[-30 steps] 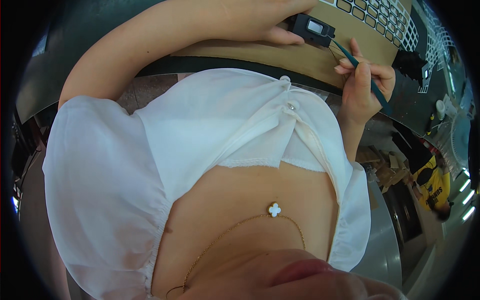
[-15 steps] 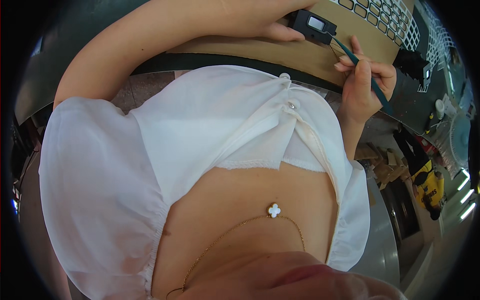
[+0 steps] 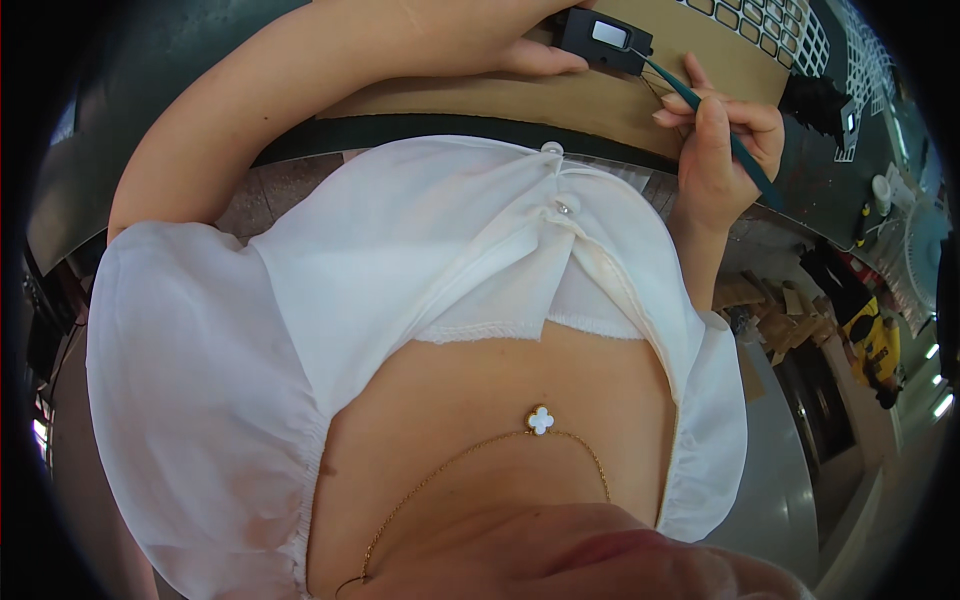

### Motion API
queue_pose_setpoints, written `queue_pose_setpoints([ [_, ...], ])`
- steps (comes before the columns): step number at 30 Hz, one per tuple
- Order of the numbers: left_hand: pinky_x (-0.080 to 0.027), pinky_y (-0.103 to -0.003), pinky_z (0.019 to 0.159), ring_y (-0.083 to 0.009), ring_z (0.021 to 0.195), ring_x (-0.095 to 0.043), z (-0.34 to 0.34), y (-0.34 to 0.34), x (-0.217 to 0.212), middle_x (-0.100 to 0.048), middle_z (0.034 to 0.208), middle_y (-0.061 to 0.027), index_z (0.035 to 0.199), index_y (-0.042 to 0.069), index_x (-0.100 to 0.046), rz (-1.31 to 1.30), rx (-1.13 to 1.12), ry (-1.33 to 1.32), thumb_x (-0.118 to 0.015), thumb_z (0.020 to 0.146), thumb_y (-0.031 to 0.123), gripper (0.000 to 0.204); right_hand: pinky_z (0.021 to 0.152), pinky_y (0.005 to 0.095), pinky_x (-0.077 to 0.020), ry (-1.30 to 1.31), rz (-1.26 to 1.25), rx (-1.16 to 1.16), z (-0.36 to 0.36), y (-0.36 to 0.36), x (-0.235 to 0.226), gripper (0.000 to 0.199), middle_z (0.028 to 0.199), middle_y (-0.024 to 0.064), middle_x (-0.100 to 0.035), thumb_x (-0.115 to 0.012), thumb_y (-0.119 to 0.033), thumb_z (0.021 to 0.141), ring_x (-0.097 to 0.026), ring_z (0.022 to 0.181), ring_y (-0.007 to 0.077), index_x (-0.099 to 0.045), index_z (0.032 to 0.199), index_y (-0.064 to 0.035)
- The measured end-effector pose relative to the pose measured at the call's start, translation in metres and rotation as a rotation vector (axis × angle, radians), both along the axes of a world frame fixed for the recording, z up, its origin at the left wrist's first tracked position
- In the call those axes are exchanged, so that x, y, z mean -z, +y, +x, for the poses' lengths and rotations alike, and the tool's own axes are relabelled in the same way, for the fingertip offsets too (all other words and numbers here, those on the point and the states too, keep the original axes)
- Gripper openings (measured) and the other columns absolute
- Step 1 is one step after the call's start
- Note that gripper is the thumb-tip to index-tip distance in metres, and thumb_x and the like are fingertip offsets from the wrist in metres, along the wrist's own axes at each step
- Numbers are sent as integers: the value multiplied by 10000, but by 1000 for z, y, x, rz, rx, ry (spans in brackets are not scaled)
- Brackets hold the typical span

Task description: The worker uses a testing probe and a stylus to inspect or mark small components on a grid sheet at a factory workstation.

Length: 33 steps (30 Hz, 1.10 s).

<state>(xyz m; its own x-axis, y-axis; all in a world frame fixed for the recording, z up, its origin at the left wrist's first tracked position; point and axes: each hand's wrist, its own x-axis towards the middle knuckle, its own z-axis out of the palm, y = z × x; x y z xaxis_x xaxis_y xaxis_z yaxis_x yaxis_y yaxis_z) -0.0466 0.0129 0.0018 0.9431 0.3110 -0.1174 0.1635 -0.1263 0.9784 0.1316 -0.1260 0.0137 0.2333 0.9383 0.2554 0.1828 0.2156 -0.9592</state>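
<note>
Since a second ago, our left hand [image 3: 500, 40] stays pressed on the small black device [image 3: 600, 38] while our right hand [image 3: 715, 140] keeps pinching the teal tool [image 3: 700, 105], tip at its edge.

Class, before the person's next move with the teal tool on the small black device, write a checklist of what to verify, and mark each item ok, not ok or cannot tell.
1. Left hand steadies the small black device: ok, fingers rest against it.
2. Right hand grips the teal tool: ok.
3. Tool tip meets the device: cannot tell, too small.
4. Device lies flat on the brown board: ok.
5. Work centred in view: not ok, it sits at the top edge.
</note>
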Motion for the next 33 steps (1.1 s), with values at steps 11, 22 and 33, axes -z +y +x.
queue_pose_setpoints([
  [11,-367,-299,723,-232,760,-446,-2,3,-14,-461,847,-104,758,59,-423,126,13,103,-617,656,281,312,901,479,-372,-14,-16,-9,1,0,0,88,678,151,-599,-491,-7,816,-607,560,194,-412,798,-41],
  [22,-361,-297,731,-226,761,-437,-2,2,-15,-457,844,-100,760,58,-430,219,0,108,-621,657,279,309,902,464,-377,8,-33,21,-2,-1,1,79,662,151,-599,-487,-15,821,-602,545,183,-417,794,-40],
  [33,-353,-301,742,-224,771,-432,-2,-1,9,-455,854,-96,769,62,-435,996,-162,-233,-628,668,306,327,899,454,-384,191,-67,102,-10,1,-3,78,650,147,-597,-481,4,816,-598,537,183,-422,788,-38],
])
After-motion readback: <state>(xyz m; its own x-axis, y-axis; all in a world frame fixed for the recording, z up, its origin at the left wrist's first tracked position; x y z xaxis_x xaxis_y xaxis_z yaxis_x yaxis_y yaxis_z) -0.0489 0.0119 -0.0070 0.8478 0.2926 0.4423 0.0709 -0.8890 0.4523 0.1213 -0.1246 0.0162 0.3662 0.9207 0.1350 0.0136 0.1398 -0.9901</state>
